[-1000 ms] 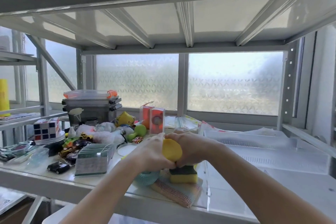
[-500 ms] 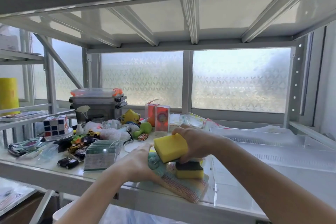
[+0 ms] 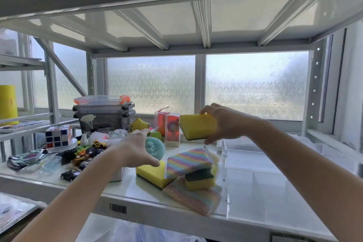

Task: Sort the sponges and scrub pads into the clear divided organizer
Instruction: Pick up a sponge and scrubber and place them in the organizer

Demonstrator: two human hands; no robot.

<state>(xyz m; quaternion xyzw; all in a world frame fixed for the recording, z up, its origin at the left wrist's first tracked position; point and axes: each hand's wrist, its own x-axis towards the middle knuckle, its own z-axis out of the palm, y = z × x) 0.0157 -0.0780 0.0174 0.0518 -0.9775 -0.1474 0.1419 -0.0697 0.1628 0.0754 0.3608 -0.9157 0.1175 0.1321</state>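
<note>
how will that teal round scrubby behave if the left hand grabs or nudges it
The teal scrubby looks fluffy, so probably soft and squashy in a grip. Its round shape suggests it may roll if pushed. It likely weighs little. The left hand is open beside it.

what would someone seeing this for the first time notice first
The eye lands on the yellow sponge held up in the right hand above the shelf, near the clear divided organizer on the right. Below it a bright pile waits: a rainbow-striped scrub pad lying over more yellow sponges. The left hand hovers open by a teal round scrubber.
</note>
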